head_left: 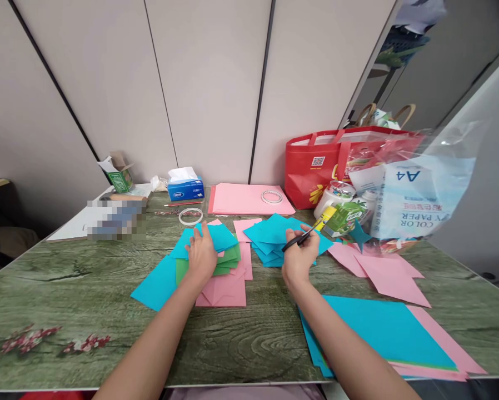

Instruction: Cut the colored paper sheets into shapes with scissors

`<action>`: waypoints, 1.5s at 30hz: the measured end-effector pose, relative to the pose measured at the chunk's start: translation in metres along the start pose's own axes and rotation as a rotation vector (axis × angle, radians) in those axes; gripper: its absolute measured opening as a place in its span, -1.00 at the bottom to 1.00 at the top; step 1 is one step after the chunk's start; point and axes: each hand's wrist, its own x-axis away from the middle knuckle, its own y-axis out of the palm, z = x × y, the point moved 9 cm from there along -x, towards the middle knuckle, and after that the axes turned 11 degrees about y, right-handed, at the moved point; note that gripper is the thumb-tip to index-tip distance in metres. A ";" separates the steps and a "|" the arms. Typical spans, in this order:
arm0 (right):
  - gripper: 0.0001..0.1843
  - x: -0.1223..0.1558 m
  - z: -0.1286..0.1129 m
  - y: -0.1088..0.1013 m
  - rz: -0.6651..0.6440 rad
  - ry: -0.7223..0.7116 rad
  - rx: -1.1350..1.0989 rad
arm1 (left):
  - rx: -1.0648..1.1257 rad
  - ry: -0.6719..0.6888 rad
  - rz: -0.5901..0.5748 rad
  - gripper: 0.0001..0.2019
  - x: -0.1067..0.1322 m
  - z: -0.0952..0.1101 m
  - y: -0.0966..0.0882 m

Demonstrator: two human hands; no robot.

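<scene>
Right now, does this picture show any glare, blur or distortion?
Head view throughout: wall seams spread toward the top, suggesting wide-angle distortion; reflections streak the clear plastic bag; pixelation hides part of the white flat item; left hand and right hand look fairly sharp.

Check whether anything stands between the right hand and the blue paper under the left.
Nothing upright does: only loose blue sheets and pink paper lie between the right hand and the blue paper under the left hand.

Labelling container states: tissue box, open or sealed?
Open. White tissue sticks up out of the top of the blue tissue box.
</scene>
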 end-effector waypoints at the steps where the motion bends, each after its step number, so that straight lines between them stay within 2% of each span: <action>1: -0.61 0.003 -0.001 0.004 -0.032 0.009 -0.013 | -0.005 -0.006 -0.023 -0.34 0.000 0.000 0.001; 3: -0.62 0.009 0.002 0.014 -0.135 0.066 -0.062 | -0.025 -0.014 -0.067 -0.31 0.001 0.002 0.003; 7: -0.61 0.028 0.012 0.041 -0.393 0.281 -0.145 | -0.075 0.006 -0.085 -0.28 0.002 0.008 0.000; 10: -0.59 0.045 0.014 0.056 -0.545 0.378 -0.142 | -0.061 0.045 -0.044 -0.39 0.001 0.012 -0.005; 12: -0.58 0.054 0.015 0.063 -0.629 0.436 -0.151 | 0.024 0.132 0.109 -0.53 0.002 0.020 -0.018; 15: -0.54 0.062 0.015 0.069 -0.710 0.508 -0.186 | 0.245 0.380 0.501 -0.62 0.021 0.042 -0.053; 16: -0.51 0.063 0.015 0.070 -0.727 0.517 -0.202 | 0.316 0.442 0.594 -0.63 0.030 0.048 -0.061; 18: -0.46 0.062 0.013 0.071 -0.755 0.511 -0.242 | 0.441 0.474 0.677 -0.64 0.041 0.053 -0.070; 22: -0.45 0.053 0.013 0.067 -0.732 0.431 -0.271 | 0.598 0.341 0.670 -0.66 0.043 0.048 -0.071; 25: -0.46 0.045 0.020 0.063 -0.681 0.396 -0.229 | 0.775 0.125 0.679 -0.66 0.035 0.024 -0.063; 28: -0.47 0.042 0.027 0.060 -0.640 0.434 -0.210 | 1.011 -0.062 0.631 -0.62 0.025 0.003 -0.043; 30: -0.47 0.041 0.028 0.059 -0.611 0.457 -0.201 | 1.103 -0.121 0.602 -0.59 0.020 -0.005 -0.034; 32: -0.47 0.041 0.027 0.058 -0.587 0.488 -0.187 | 1.082 -0.130 0.618 -0.61 0.019 -0.008 -0.033; 36: -0.47 0.048 0.028 0.063 -0.612 0.599 -0.218 | 0.844 -0.008 0.627 -0.64 0.021 0.005 -0.047; 39: -0.52 0.047 0.032 0.061 -0.575 0.666 -0.282 | 0.581 0.196 0.562 -0.66 0.021 0.031 -0.057; 42: -0.56 0.040 0.038 0.055 -0.493 0.707 -0.329 | 0.336 0.415 0.546 -0.66 0.028 0.058 -0.063; 45: -0.60 0.031 0.039 0.048 -0.401 0.721 -0.365 | 0.219 0.613 0.529 -0.54 0.036 0.077 -0.064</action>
